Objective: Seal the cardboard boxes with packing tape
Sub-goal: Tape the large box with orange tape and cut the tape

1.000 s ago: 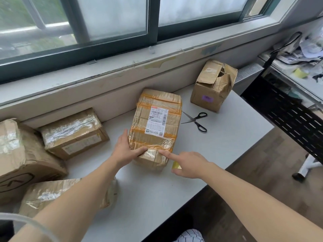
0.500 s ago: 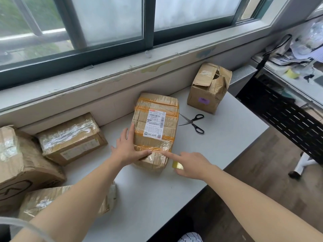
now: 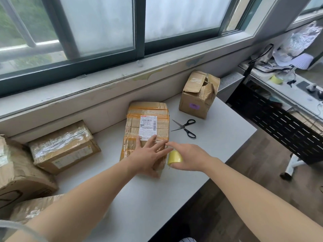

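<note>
A flat cardboard box (image 3: 147, 119) wrapped in tape, with a white shipping label, lies in the middle of the white table (image 3: 218, 137). My left hand (image 3: 148, 154) rests flat on the box's near end, fingers spread. My right hand (image 3: 189, 156) is just right of that end and holds a yellow roll of packing tape (image 3: 174, 157), its index finger touching the box's right edge. A small cardboard box (image 3: 198, 95) with crumpled, partly raised flaps stands at the back right.
Black-handled scissors (image 3: 186, 128) lie open between the two boxes. Three more taped boxes (image 3: 64, 147) crowd the table's left side. A window sill runs along the back. The table's right edge drops to a wooden floor; a cluttered black shelf (image 3: 288, 123) stands beyond.
My left hand slid from the box's left side onto its top near end. My right hand lifted, so the yellow tape roll shows more under its palm.
</note>
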Action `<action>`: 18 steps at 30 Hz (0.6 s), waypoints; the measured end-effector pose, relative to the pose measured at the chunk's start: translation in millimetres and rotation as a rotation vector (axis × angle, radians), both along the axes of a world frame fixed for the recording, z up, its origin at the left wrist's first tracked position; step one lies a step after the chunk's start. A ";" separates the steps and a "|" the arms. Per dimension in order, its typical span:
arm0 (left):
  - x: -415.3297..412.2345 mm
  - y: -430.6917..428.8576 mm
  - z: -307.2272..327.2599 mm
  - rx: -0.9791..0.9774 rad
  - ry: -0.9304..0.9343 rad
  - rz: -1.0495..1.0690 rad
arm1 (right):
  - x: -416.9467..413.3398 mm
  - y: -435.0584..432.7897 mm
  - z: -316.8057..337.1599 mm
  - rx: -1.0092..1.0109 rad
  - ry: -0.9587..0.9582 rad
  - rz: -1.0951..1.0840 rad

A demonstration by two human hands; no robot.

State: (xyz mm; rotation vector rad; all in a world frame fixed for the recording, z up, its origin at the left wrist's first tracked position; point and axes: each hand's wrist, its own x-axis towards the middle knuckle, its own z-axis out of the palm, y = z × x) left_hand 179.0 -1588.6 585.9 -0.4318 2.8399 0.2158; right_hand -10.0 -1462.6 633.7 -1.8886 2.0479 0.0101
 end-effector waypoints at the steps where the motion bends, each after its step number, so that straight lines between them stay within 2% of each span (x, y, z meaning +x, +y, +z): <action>1: -1.5 -1.0 2.6 -0.020 -0.005 0.005 | -2.2 -2.5 6.5 0.003 0.006 -0.007; 4: -3.6 -0.6 14.5 -0.059 0.043 0.032 | -7.9 -11.8 28.8 -0.009 -0.036 -0.034; 7: -4.8 -5.1 27.2 0.037 0.172 0.078 | -11.8 -22.2 61.2 -0.043 -0.095 -0.037; 11: -2.5 -25.2 43.5 0.384 0.558 0.241 | -14.8 -36.8 113.5 -0.205 -0.232 -0.043; 13: 2.1 -31.7 46.2 0.442 0.709 0.236 | -8.0 -48.2 133.5 -0.257 -0.274 -0.012; 15: 11.4 -30.7 42.6 0.454 0.768 0.206 | 6.4 -58.9 142.3 -0.231 -0.264 0.045; 18: 30.5 -25.3 30.7 0.508 0.747 0.272 | 27.0 -66.2 127.5 -0.098 -0.207 0.130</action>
